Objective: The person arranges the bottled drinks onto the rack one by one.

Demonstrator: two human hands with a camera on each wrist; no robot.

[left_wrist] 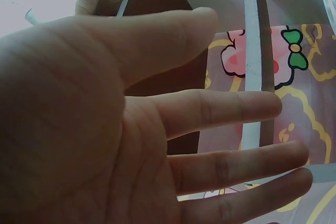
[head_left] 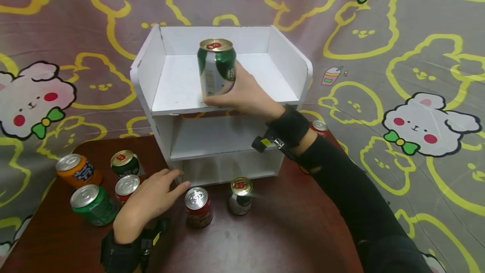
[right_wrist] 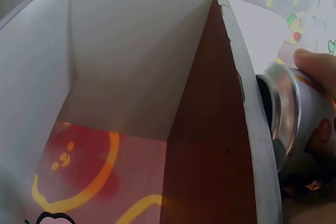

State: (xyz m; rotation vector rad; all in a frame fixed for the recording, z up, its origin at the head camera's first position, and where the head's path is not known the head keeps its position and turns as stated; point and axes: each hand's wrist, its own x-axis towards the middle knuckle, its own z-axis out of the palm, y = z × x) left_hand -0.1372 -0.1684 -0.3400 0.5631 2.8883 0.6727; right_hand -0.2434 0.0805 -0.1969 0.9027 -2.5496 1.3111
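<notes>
My right hand (head_left: 248, 92) grips a green and silver drink can (head_left: 217, 70) upright, fingers and thumb around its lower part. The can is at the front of the top tier of a white shelf unit (head_left: 178, 92). In the right wrist view, the base of the can (right_wrist: 286, 119) appears right beside the white board edge. My left hand (head_left: 151, 193) holds nothing, its fingers extended near the unit's lower left corner. The left wrist view shows that hand's palm (left_wrist: 94, 119) and spread fingers. Close to it stands a red can (head_left: 125, 186), partly hidden by the hand.
Around the left side of the brown table (head_left: 288, 231) stand an orange can (head_left: 79, 171), a green can (head_left: 96, 207) and a dark green can (head_left: 126, 165). Before the unit are a dark red can (head_left: 198, 210) and a gold-topped can (head_left: 240, 199). Another red can (head_left: 320, 127) stands at right.
</notes>
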